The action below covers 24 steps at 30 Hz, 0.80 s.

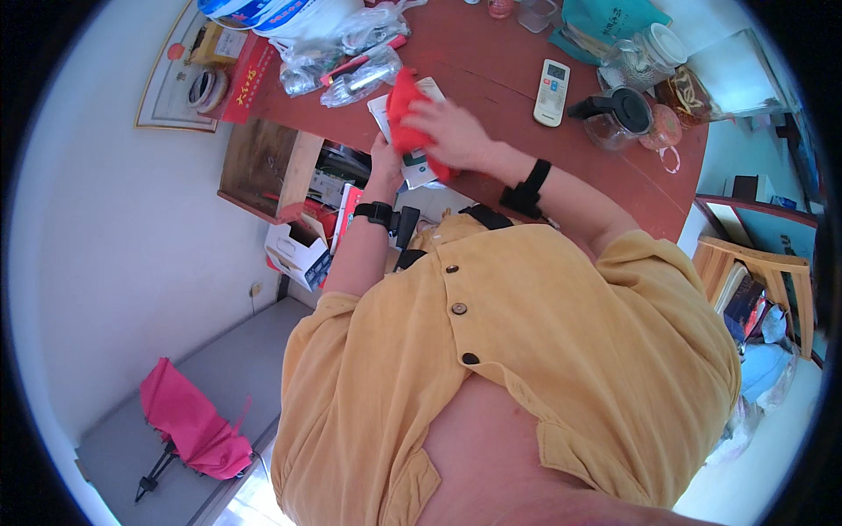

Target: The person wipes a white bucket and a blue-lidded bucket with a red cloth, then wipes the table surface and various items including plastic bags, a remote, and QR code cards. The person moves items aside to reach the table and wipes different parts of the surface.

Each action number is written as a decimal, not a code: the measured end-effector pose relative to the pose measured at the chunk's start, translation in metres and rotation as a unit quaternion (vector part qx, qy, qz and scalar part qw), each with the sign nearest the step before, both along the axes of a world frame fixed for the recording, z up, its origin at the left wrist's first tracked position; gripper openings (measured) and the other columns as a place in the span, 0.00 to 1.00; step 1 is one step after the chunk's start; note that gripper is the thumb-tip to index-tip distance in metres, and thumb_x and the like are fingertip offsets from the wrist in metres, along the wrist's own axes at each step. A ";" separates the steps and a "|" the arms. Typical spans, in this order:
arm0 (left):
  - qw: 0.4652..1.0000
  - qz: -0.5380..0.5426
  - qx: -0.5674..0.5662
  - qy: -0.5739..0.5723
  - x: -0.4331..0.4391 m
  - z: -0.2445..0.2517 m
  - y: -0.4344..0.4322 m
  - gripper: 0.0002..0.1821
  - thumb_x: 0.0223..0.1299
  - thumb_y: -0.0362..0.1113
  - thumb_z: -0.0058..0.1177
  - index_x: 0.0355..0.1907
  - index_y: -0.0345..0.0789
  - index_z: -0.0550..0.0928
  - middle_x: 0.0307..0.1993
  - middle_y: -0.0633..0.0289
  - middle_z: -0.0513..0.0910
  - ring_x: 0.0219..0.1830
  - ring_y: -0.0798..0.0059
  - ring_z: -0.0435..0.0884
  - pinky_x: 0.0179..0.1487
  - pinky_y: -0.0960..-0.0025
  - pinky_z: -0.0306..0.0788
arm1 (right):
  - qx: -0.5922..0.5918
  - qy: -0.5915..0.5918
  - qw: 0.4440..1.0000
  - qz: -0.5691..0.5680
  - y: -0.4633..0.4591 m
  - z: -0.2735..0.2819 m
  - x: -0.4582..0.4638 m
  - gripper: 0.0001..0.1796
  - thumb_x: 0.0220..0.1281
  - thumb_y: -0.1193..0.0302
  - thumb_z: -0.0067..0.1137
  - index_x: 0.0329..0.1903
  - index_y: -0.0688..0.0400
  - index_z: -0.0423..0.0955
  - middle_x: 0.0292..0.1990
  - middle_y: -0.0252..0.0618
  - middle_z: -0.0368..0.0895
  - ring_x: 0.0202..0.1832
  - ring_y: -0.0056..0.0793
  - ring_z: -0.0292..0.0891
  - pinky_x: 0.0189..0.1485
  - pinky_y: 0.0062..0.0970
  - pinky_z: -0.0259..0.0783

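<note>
My left hand grips the lower edge of a white booklet or flat packet with a dark green patch, above the near edge of the red table. My right hand, blurred, presses a red cloth against the face of that white item, and part of the cloth hangs below the hand. The cloth hides much of the white item. Just left of the hands, an open wooden drawer juts from the table.
Plastic-wrapped items lie beyond my left hand. At the right of the red table are a remote control, a glass pot with a black lid and a glass jar. An open box stands below the drawer.
</note>
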<state>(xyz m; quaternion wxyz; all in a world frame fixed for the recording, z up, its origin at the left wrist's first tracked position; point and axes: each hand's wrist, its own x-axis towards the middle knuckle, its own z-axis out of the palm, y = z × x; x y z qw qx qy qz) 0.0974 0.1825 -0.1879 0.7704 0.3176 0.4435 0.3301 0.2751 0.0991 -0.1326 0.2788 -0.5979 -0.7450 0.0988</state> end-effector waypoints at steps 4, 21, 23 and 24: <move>0.999 0.015 0.022 0.035 0.006 0.004 -0.006 0.19 0.66 0.25 0.53 0.59 0.35 0.73 0.53 0.55 0.81 0.50 0.63 0.84 0.55 0.56 0.81 | -0.015 -0.057 0.998 -0.009 -0.002 -0.006 -0.007 0.31 0.56 0.66 0.63 0.65 0.44 0.70 0.67 0.36 0.67 0.65 0.43 0.66 0.61 0.44 0.72; 0.979 -0.140 0.021 -0.150 0.051 0.109 -0.030 0.22 0.69 0.31 0.54 0.63 0.32 0.71 0.57 0.58 0.80 0.58 0.65 0.80 0.63 0.59 0.75 | -0.209 0.876 0.424 0.096 -0.018 0.043 0.075 0.28 0.72 0.50 0.53 0.60 0.61 0.75 0.50 0.45 0.85 0.47 0.33 0.85 0.49 0.31 0.83; 0.983 -0.115 0.050 -0.133 0.056 0.112 -0.031 0.21 0.69 0.31 0.54 0.63 0.32 0.71 0.56 0.57 0.80 0.57 0.64 0.81 0.62 0.59 0.75 | -0.224 0.867 0.443 0.046 -0.016 0.049 0.065 0.28 0.73 0.51 0.53 0.61 0.62 0.74 0.50 0.46 0.85 0.46 0.33 0.85 0.48 0.31 0.83; 0.988 -0.082 0.052 -0.122 0.057 0.113 -0.030 0.18 0.70 0.29 0.51 0.61 0.32 0.73 0.55 0.56 0.81 0.56 0.63 0.81 0.62 0.57 0.76 | -0.219 0.861 0.458 0.037 -0.016 0.050 0.062 0.29 0.73 0.51 0.53 0.61 0.63 0.73 0.51 0.46 0.84 0.47 0.33 0.85 0.49 0.31 0.83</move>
